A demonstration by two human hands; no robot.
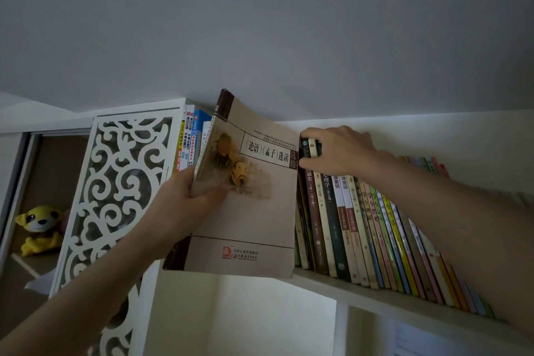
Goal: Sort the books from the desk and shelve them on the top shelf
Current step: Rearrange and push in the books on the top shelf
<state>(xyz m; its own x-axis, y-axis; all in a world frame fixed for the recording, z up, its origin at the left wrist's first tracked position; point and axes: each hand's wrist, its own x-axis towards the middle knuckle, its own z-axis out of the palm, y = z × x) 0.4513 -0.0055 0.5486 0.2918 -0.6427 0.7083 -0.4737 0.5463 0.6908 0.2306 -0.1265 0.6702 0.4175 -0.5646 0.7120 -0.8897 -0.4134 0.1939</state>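
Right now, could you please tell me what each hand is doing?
Left hand: holding the beige book, thumb on its cover.
Right hand: fingers curled over the tops of the shelved books.

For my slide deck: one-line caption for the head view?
Left hand slides a beige book onto the top shelf while right hand grips shelved books.

Narrow gap on top shelf [375, 296] between left books [190, 141] and leaning row [361, 228].
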